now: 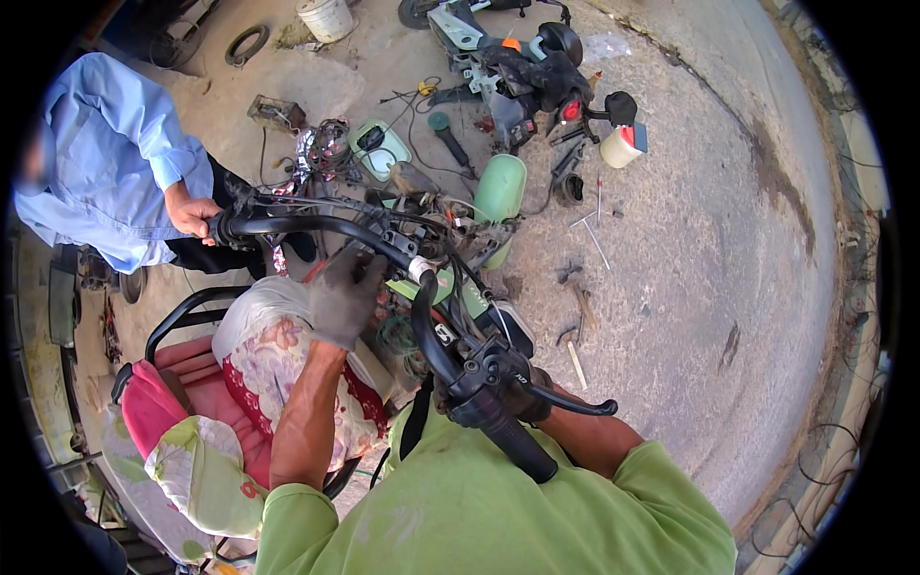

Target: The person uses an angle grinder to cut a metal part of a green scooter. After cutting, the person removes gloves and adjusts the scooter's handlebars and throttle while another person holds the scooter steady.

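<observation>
Your left hand (343, 299), in a grey glove, is just beside the middle of the black handlebar (326, 225), with fingers bent; whether they grasp something, I cannot tell. Your right hand (525, 402) is mostly hidden behind the brake lever (575, 403), so its state I cannot tell either. The handlebar extends in front of you, and a co-worker's hand (192, 211) (the sleeve is light blue) holds its far left end.

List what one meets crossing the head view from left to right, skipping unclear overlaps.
Co-worker's hand, black tyre, gloved left hand, rounded green piece, pale-handled tool, cream tub.
</observation>
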{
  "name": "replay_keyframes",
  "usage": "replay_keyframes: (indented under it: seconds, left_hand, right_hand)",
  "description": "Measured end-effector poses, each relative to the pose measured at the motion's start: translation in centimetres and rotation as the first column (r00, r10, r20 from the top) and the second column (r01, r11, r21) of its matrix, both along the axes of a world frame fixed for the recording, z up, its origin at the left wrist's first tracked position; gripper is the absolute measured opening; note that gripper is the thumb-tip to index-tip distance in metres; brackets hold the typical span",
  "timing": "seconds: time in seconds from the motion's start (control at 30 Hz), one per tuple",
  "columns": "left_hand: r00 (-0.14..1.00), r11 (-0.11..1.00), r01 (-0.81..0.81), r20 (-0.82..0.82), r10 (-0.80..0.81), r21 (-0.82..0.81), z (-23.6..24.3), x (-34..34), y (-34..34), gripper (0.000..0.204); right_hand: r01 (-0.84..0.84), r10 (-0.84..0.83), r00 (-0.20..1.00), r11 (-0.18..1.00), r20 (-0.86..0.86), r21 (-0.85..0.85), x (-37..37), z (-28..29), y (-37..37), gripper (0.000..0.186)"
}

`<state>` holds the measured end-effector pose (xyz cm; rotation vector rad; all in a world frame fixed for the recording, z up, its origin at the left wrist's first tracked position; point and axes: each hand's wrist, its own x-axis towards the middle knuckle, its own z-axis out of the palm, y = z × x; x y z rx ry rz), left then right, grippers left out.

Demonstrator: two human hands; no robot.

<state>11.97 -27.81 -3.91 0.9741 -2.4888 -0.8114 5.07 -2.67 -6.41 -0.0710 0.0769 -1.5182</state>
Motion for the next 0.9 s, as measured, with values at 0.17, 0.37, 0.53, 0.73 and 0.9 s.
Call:
replay_keyframes:
  seconds: [0.17, 0.37, 0.53, 0.73, 0.9]
  left_hand:
    - [0.998, 1.0, 0.011, 0.059, -0.011, -0.004, -0.7, 0.3, -0.2, 0.024]
    - [1.0, 0.984, -0.014, 0.011, 0.013, 0.177, -0.5, 0.5, -0.5, 0.025]
    - [0.999, 0.998, 0.016, 0.044, -0.018, 0.053, -0.3, 0.1, -0.2, 0.027]
    - [1.0, 0.993, 0.013, 0.005, -0.014, 0.12, -0.8, 0.9, -0.4, 0.027]
    - [0.999, 0.998, 0.019, 0.041, -0.017, -0.055, -1.6, 0.5, 0.0, 0.029]
  right_hand:
    - [0.001, 0.001, 0.998, 0.999, 0.057, -0.035, 0.5, -2.0, 0.4, 0.059]
    - [-0.037, 0.037, 0.995, 0.999, 0.092, -0.004, 0.5, -2.7, 0.6, 0.072]
    - [-0.108, 0.073, 0.973, 0.983, 0.221, 0.15, 1.1, -2.6, 0.8, 0.049]
    - [-0.123, 0.093, 0.981, 0.978, 0.173, 0.169, 0.1, -0.8, 0.8, 0.038]
    - [-0.101, 0.086, 0.991, 0.983, 0.105, 0.155, -0.1, -1.4, 0.5, 0.038]
